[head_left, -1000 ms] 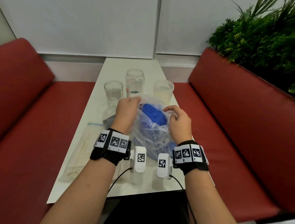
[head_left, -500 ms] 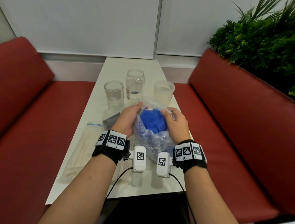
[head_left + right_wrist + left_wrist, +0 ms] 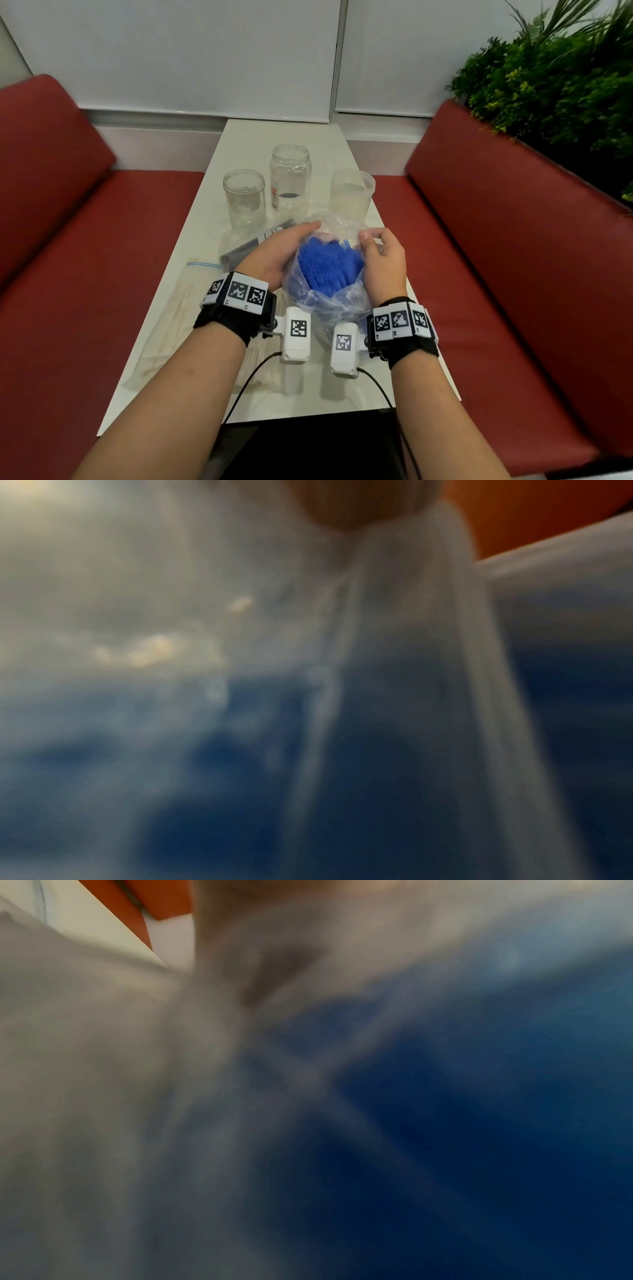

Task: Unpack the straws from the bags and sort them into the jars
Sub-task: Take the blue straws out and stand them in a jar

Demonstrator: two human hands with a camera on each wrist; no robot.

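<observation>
Bulging clear bag (image 3: 337,303), packed upright blue straws (image 3: 329,269), crinkled plastic

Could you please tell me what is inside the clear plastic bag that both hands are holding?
The clear plastic bag holds a bundle of blue straws, ends showing at its open mouth. The left hand, right hand and crumpled plastic hide the lower part, so the count is unclear.

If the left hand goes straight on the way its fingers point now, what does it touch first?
Most likely the frosted cup. The left hand, holding the clear bag of blue straws, points forward and rightward along the bag's top; depth is uncertain.
</observation>
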